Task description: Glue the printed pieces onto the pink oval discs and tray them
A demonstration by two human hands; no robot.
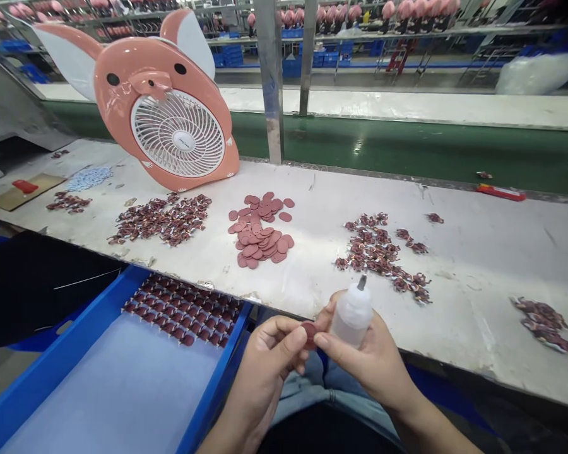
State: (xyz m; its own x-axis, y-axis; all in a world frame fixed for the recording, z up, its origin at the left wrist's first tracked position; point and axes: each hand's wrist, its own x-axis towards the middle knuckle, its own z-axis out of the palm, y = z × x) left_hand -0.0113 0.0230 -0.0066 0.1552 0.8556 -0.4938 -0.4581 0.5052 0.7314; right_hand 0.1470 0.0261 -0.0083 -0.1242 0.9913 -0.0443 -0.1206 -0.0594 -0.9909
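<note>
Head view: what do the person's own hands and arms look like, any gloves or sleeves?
The left hand and right hand are bare: no gloves, rings or watch show. No sleeve covers the visible part of either forearm.

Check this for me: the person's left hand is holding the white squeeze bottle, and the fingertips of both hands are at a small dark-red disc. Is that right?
Not quite. The white squeeze bottle is in the right hand, not the left hand, as the head view shows. The fingertips of both hands are indeed at a small dark-red disc.
</note>
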